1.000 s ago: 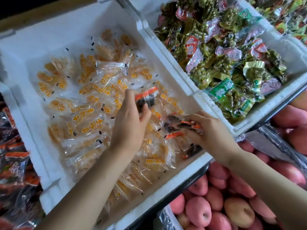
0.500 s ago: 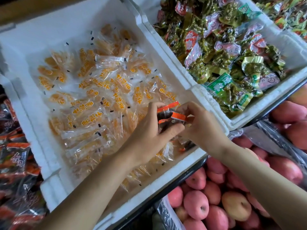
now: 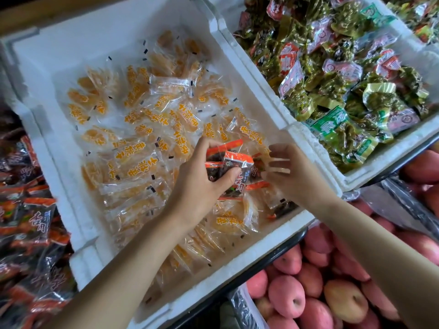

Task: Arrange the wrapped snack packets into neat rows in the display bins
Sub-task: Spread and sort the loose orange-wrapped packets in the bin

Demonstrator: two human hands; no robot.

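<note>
Several dark red-edged packets [image 3: 234, 163] bunched in left hand [image 3: 202, 179], fingers curled round them, centre of frame, over lower right part of white foam bin [image 3: 76, 219]. Right hand [image 3: 297, 179] just beside bundle, fingers loose, spread, blurred, gripping nothing. Clear orange-printed packets [image 3: 140, 167] cover bin floor. Green packets [image 3: 332, 91] upper right; apples [image 3: 344, 302] lower right.

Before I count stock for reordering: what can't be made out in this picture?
Head view:
- Number of dark orange-ended plastic packets: the left hand gripping them covers some.
- Right hand fingers: motion-blurred; contact with packets unclear.
- Pile of dark packets at left: cut off by frame edge.
</note>
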